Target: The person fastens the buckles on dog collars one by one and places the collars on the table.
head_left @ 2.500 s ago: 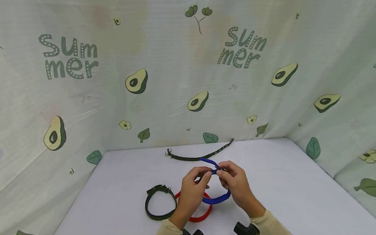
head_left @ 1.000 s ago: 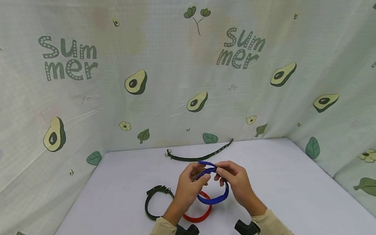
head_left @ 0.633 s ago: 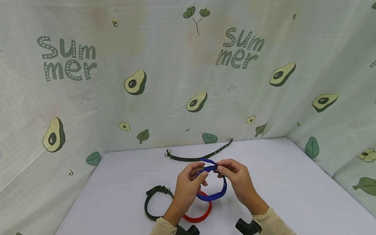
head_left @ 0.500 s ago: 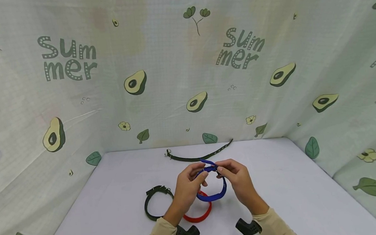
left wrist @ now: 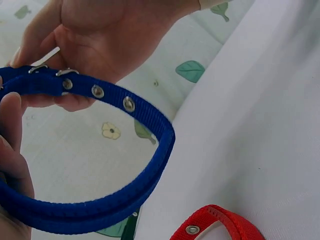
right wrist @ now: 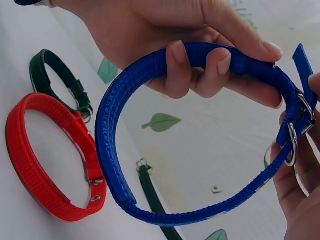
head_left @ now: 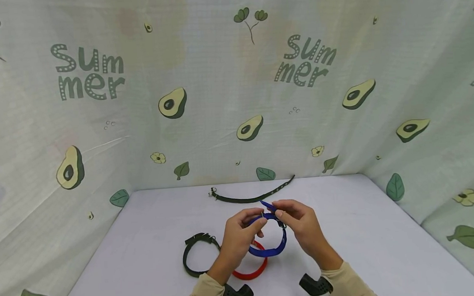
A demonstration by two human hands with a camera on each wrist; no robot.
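A blue buckle collar (head_left: 269, 252) is held above the table in a closed loop. My left hand (head_left: 240, 231) pinches its left side between thumb and fingers; in the right wrist view the left fingers (right wrist: 220, 62) wrap the padded band. My right hand (head_left: 303, 225) pinches the collar near its free strap tip (head_left: 268, 205). That tip (right wrist: 303, 62) sticks up past the metal buckle (right wrist: 306, 112), and a metal ring (right wrist: 292, 145) hangs beside it. Metal eyelets (left wrist: 128, 104) line the strap in the left wrist view. The right fingertips are partly cut off in the right wrist view.
On the white table (head_left: 348, 231), a red collar (head_left: 250, 274) lies looped under the hands. A looped dark green collar (head_left: 196, 273) sits left of it, partly behind the left forearm. Another dark green collar (head_left: 240, 200) stretches out straight near the back, below the printed cloth (head_left: 203, 136).
My right hand has shifted slightly right, and the strap tip has been drawn right with it. The buckle shows more now below the right fingers. The left hand keeps its grip on the collar.
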